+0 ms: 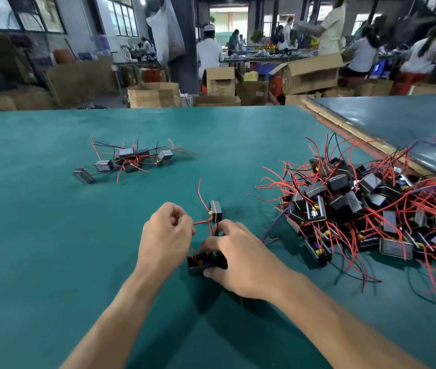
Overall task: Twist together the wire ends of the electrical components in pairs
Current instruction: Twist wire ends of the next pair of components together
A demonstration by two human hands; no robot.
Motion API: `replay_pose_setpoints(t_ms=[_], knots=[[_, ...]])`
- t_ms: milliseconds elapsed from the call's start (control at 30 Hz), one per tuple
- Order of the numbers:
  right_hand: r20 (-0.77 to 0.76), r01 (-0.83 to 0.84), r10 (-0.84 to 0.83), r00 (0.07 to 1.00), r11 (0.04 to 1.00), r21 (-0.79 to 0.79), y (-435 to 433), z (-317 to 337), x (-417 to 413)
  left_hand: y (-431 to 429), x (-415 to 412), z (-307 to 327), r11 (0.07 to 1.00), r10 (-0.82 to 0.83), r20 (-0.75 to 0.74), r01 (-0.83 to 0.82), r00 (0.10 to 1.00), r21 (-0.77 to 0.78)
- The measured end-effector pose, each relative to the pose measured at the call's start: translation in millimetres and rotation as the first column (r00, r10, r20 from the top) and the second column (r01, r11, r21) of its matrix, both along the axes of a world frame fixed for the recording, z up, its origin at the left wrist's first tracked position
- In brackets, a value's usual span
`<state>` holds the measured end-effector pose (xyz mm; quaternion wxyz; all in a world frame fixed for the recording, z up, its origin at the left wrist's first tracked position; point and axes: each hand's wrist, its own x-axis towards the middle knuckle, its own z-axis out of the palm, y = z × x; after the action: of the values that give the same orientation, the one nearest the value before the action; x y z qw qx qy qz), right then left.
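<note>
As left hand [167, 237] pinches red wire [201, 222], right hand [240, 259] grips component [198, 262]

Two hands [167, 235] [240, 259]; two components [215, 214] [202, 262] between them; two heaps [357, 209] [129, 161].

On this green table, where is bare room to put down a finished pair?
Bare mat lies left of the left hand, nearer than the small cluster. Another free strip runs between that cluster and the big pile, beyond the upright component. The right side is crowded by that pile.
</note>
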<state>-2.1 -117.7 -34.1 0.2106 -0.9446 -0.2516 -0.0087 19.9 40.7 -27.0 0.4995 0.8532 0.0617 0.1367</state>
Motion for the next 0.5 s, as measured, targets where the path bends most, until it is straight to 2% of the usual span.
replay_pose_setpoints(t_ms=[167,333,433,500], knots=[[-0.065,-0.028,0.031,0.997,0.999,0.046,-10,9,7,2,2,-1,0.999,0.017,0.039,-0.015,0.999,-0.043],[0.047,0.029,-0.037,0.998,0.989,0.147,-25,32,9,6,4,-1,0.995,0.048,0.067,-0.042,0.997,-0.087],[0.239,0.133,-0.212,0.948,0.942,0.308,-42,65,7,7,4,-1,0.992,0.054,0.046,-0.048,0.997,-0.115],[0.373,0.242,-0.441,0.816,0.847,0.472,-65,93,6,7,4,-2,0.992,0.048,0.017,-0.046,0.999,-0.115]])
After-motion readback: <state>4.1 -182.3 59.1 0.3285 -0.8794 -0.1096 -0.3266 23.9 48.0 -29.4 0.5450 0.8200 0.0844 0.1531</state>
